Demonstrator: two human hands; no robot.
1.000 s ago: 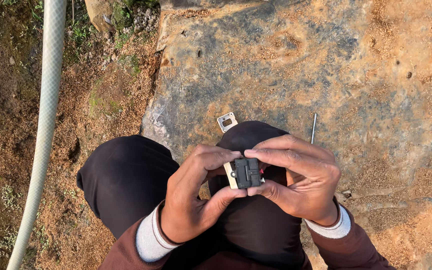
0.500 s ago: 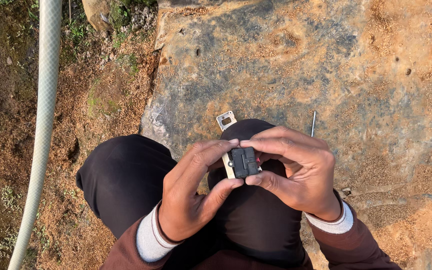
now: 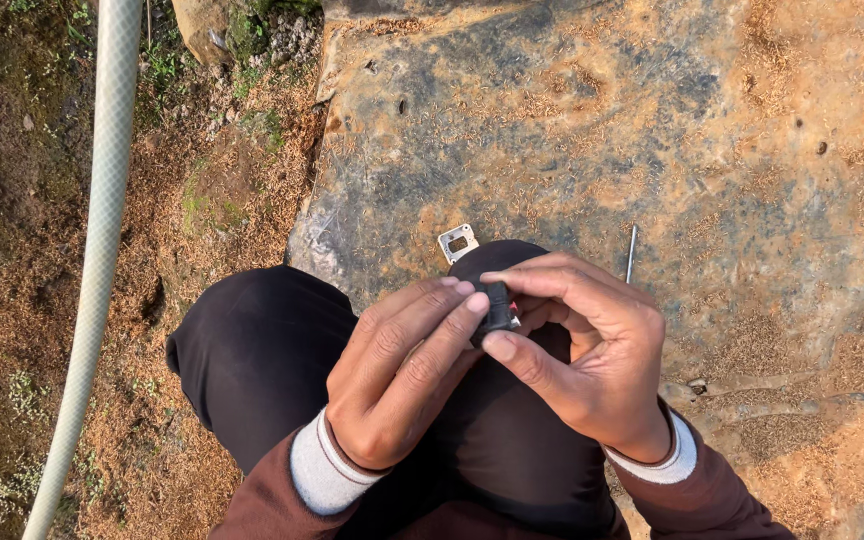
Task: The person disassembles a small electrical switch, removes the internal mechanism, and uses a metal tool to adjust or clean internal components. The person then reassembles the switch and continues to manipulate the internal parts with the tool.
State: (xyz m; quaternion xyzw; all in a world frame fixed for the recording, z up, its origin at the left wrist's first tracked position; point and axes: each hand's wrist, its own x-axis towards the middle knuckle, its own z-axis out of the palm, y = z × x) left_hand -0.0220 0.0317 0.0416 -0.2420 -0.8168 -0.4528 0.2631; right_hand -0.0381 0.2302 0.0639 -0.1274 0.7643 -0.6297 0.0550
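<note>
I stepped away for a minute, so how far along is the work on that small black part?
Done: a small metal plate lies off on the stone slab, with a thin metal pin nearby. In hand: both the left hand and right hand pinch the small black part over the knees. Left: plate and pin not yet picked up.

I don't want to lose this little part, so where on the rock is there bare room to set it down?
The stone slab is bare above the small metal plate and right of the thin metal pin. It is crowded near the knees, where the left hand and right hand hold the small black part.
</note>
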